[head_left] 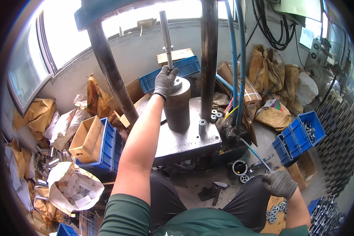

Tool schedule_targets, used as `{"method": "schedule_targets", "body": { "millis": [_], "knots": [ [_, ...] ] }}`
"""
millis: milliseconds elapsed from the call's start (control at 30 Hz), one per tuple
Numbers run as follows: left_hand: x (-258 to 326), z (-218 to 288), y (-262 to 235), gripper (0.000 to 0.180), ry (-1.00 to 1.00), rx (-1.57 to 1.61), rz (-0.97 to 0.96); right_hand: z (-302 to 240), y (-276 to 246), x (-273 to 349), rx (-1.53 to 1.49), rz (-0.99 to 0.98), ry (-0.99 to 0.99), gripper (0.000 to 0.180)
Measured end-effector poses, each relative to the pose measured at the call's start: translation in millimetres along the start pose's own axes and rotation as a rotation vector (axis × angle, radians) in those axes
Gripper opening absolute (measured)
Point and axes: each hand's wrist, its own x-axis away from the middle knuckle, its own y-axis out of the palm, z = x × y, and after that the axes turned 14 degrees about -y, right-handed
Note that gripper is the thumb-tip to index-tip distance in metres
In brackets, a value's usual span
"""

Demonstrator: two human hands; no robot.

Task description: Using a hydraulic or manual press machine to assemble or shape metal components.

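A: Start close in. Where to look for the right hand (pixel 280 183)?

B: Well to the right of the thick cylinder (pixel 177 114) and much nearer the body. Looks closed, apparently round the near end of the lever (pixel 255 154).

A: On the floor, anything?

B: A hammer (pixel 218 191), nearer than the cylinder and a little to its right.

A: Now up to the surface (pixel 177 143).

B: Supports the cylinder, upright, with a short sleeve (pixel 202 126) standing near its right side.

A: And the left hand (pixel 166 82)?

B: At the cylinder's top, over the left edge. Grips the lower part of the metal shaft (pixel 166 37).

A: Long axis of the shaft?

B: Close to upright, leaning slightly left at the top. Rises above the cylinder, left of its middle.

A: Seated in the cylinder, or just above?

B: Cannot tell, with the lower end hidden by the glove.

A: Nearer of the two hands?

B: Plainly the left, right on the shaft; the right, well apart from both shaft and cylinder.

A: Farther still?

B: Beyond the cylinder, a blue crate (pixel 190 67) and a cardboard box (pixel 183 55).
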Motion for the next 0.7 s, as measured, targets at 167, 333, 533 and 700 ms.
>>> {"method": "schedule_targets", "body": {
  "millis": [167,333,533,700],
  "knots": [
    [1.5,-1.3,3.0,0.028,0.022,-0.079,0.039,-17.6,28.2,7.8,0.037,0.122,0.149,0.021],
    [-0.2,-1.4,3.2,0.027,0.003,0.003,-0.006,-20.9,36.7,7.2,0.047,0.167,0.226,0.025],
    [-0.3,-1.0,2.3,0.026,0.011,-0.006,-0.005,-21.9,43.4,6.0,0.083,0.274,0.246,0.025],
    [-3.7,-2.8,2.4,0.030,0.009,-0.051,0.008,-22.7,45.5,5.6,0.103,0.320,0.250,0.025]
  ]
}}
